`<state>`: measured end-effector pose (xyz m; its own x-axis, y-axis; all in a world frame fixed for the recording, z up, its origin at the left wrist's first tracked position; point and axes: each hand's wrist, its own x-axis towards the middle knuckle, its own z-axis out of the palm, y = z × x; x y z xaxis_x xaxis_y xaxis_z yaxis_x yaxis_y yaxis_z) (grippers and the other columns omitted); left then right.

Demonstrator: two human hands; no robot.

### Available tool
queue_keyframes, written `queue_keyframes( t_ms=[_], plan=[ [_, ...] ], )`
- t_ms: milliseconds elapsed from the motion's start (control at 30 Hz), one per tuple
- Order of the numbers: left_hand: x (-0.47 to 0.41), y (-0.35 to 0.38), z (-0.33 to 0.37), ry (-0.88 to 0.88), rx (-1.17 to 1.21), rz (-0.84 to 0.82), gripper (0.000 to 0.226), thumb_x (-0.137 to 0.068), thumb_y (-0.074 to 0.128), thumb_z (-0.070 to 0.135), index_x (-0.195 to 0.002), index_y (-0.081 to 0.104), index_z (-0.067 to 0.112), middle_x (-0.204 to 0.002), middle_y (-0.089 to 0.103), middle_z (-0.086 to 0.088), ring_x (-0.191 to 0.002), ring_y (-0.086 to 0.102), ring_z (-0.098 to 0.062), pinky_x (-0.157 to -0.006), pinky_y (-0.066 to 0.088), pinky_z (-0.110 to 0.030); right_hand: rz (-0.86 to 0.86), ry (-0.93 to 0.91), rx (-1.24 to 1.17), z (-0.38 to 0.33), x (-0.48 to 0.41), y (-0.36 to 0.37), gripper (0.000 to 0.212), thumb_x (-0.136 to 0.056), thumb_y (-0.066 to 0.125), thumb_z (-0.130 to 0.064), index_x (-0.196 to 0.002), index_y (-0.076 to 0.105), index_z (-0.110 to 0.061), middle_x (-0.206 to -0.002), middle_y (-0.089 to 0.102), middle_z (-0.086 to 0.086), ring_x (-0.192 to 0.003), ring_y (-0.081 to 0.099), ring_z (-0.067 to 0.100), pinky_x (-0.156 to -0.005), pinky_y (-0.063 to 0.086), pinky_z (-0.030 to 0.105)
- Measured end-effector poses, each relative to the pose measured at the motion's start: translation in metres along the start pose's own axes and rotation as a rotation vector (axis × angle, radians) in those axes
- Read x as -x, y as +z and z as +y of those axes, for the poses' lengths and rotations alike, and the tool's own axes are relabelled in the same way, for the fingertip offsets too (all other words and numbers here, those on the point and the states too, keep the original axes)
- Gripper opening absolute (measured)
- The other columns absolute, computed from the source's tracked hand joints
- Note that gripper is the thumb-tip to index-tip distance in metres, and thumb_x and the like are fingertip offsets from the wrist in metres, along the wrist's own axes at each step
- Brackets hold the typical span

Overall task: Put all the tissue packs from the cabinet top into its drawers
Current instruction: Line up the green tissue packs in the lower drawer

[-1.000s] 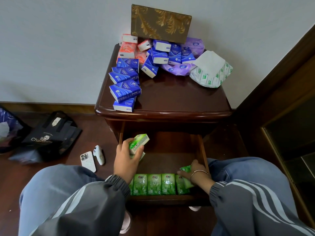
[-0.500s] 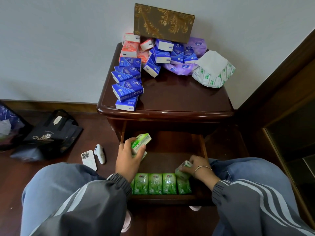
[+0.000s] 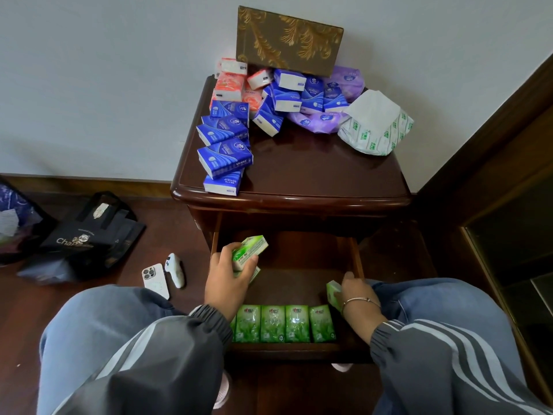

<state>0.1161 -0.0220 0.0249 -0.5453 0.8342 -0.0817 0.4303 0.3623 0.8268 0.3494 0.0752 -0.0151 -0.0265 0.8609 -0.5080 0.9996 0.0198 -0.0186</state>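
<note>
The dark wooden cabinet (image 3: 314, 178) has its top drawer (image 3: 299, 350) pulled out. A row of several green tissue packs (image 3: 284, 323) lies along the drawer's front. My left hand (image 3: 229, 283) grips a stack of green packs (image 3: 250, 251) over the drawer's left side. My right hand (image 3: 356, 290) holds one green pack (image 3: 333, 293) upright at the drawer's right end, beside the row. On the cabinet top lie blue packs (image 3: 226, 152), orange packs (image 3: 230, 86), purple packs (image 3: 323, 121) and a white-green pack (image 3: 377, 127).
A gold-patterned box (image 3: 288, 40) leans against the wall behind the packs. On the floor to the left are a white phone (image 3: 155, 280), a white controller (image 3: 176, 269) and a black bag (image 3: 86, 235). Dark furniture (image 3: 508, 235) stands at the right.
My right hand lifted a green pack from the right end of the row and moved it right, standing it near the drawer's side. My left hand stayed put with its packs.
</note>
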Motion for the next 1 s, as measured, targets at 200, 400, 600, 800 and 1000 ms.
queue_keyframes(
  t_ms=[200, 400, 600, 800, 1000],
  plan=[
    [-0.001, 0.002, 0.000, -0.005, 0.001, -0.016, 0.042, -0.088, 0.061, 0.040, -0.125, 0.051, 0.023, -0.103, 0.045, 0.003, -0.088, 0.054, -0.016, -0.081, 0.043, -0.027, -0.086, -0.042, 0.237, -0.002, 0.008, 0.019, 0.038, -0.094, 0.034, -0.002, -0.122, 0.059, -0.009, -0.127, 0.060, 0.009, -0.118, 0.057, 0.026, -0.088, 0.049, 0.038],
    [-0.001, 0.002, -0.002, -0.006, 0.007, -0.006, 0.041, -0.088, 0.061, 0.040, -0.124, 0.051, 0.023, -0.101, 0.044, 0.005, -0.085, 0.054, -0.013, -0.077, 0.040, -0.025, -0.093, -0.192, 0.340, -0.001, 0.002, 0.027, 0.043, -0.091, 0.040, 0.003, -0.131, 0.046, -0.010, -0.134, 0.048, 0.012, -0.119, 0.054, 0.030, -0.092, 0.048, 0.041],
    [-0.002, 0.004, -0.003, -0.004, 0.001, -0.009, 0.040, -0.088, 0.061, 0.041, -0.124, 0.051, 0.025, -0.102, 0.045, 0.005, -0.081, 0.049, -0.004, -0.075, 0.037, -0.022, -0.306, -0.385, 0.198, 0.004, -0.007, 0.034, 0.054, -0.086, 0.056, -0.004, -0.135, 0.044, -0.022, -0.136, 0.048, 0.011, -0.123, 0.050, 0.029, -0.101, 0.044, 0.037],
    [-0.003, 0.004, -0.004, 0.009, -0.009, -0.011, 0.041, -0.088, 0.061, 0.040, -0.124, 0.052, 0.024, -0.102, 0.046, 0.005, -0.080, 0.049, -0.002, -0.075, 0.037, -0.022, -0.456, -0.465, 0.253, 0.005, -0.006, 0.031, 0.056, -0.088, 0.053, -0.010, -0.141, 0.038, -0.020, -0.143, 0.044, 0.010, -0.129, 0.044, 0.030, -0.105, 0.039, 0.034],
    [-0.001, 0.007, -0.004, 0.038, -0.002, -0.045, 0.043, -0.087, 0.062, 0.041, -0.125, 0.051, 0.024, -0.102, 0.046, 0.007, -0.081, 0.053, -0.002, -0.067, 0.039, -0.017, -0.327, -0.293, -0.152, -0.010, 0.009, 0.007, 0.046, -0.096, 0.047, -0.034, -0.137, 0.044, -0.014, -0.139, 0.049, 0.009, -0.124, 0.050, 0.026, -0.100, 0.041, 0.031]
  ],
)
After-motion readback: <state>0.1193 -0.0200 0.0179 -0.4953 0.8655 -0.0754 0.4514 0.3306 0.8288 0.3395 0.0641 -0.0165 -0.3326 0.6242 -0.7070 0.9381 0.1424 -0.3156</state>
